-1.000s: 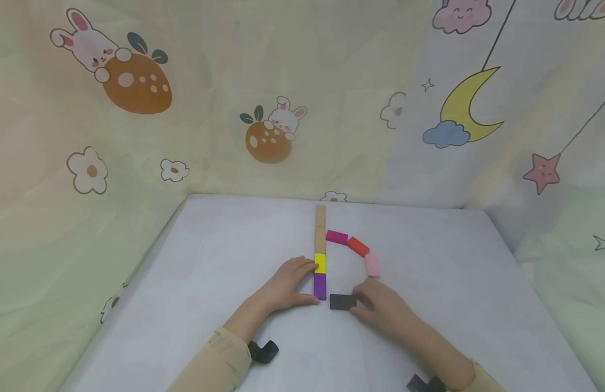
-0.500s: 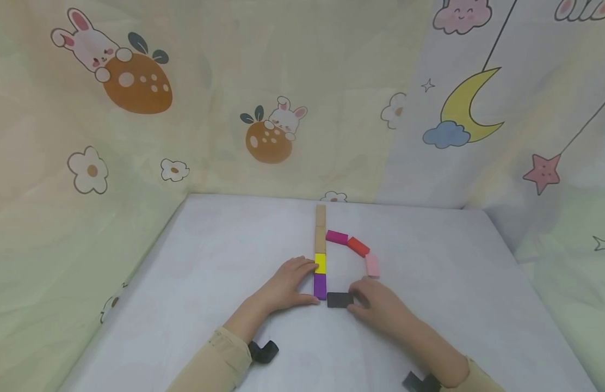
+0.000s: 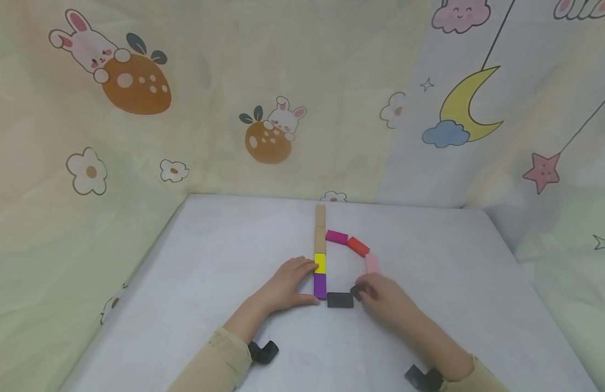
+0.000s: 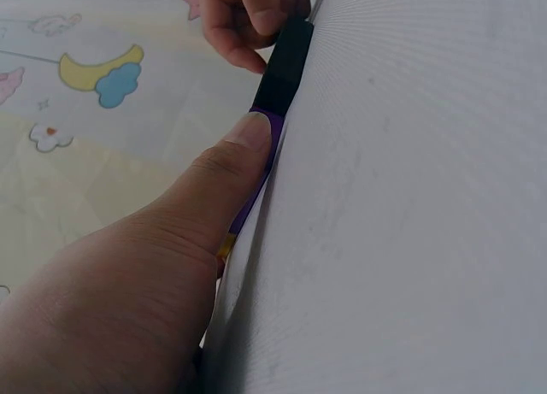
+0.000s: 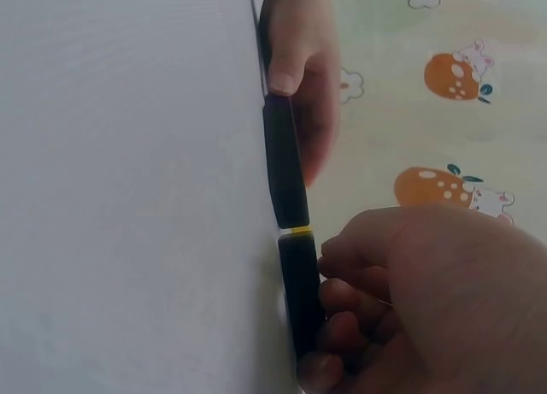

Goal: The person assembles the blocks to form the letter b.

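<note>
A straight column on the white table (image 3: 209, 272) runs from two wooden blocks (image 3: 320, 228) to a yellow block (image 3: 320, 263) and a purple block (image 3: 320, 286). Magenta (image 3: 337, 237), red (image 3: 358, 246) and pink (image 3: 371, 263) blocks curve off to its right. A black block (image 3: 340, 300) lies flat against the purple block's near end. My left hand (image 3: 309, 282) rests beside the column, its thumb (image 4: 248, 138) against the purple block (image 4: 256, 189). My right hand (image 3: 362, 289) pinches a second dark block (image 3: 356, 291) just right of the black one (image 5: 285, 163).
Cartoon-printed cloth walls (image 3: 283, 109) close the table in at the back and on both sides. Black wrist straps (image 3: 263, 351) sit on both forearms. Bare tabletop stretches left of the column and right of the pink block.
The right hand slid the black block left up to the purple block, then drew off it up and to the right; a second dark block now shows at its fingertips. The left hand stayed.
</note>
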Tool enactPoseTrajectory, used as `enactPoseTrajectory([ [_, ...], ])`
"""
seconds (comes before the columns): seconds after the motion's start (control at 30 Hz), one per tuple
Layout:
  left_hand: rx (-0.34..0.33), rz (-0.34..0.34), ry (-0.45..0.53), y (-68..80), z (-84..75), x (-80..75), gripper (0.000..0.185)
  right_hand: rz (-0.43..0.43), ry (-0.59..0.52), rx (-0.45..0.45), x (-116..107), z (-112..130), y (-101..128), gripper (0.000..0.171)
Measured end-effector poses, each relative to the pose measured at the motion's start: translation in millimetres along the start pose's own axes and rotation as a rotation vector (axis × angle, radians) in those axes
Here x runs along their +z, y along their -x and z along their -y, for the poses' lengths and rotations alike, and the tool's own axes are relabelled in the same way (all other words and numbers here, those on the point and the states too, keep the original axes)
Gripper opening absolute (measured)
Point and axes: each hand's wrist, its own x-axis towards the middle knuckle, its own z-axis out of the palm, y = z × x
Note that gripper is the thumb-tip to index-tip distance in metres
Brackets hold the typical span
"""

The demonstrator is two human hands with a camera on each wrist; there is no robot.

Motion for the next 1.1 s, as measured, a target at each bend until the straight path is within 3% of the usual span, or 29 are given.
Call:
enactPoseTrajectory([
  [0.6,-0.016,0.005,0.001,1.3,-2.8,-0.9,0.086,0.027,0.135,-0.144,4.0,0.3,1.7,0.04],
  [1.1,-0.005,-0.004,-0.003,1.3,-2.1,-1.6,0.087,0.022,0.223,-0.15,5.1,4.7,1.6,0.041],
])
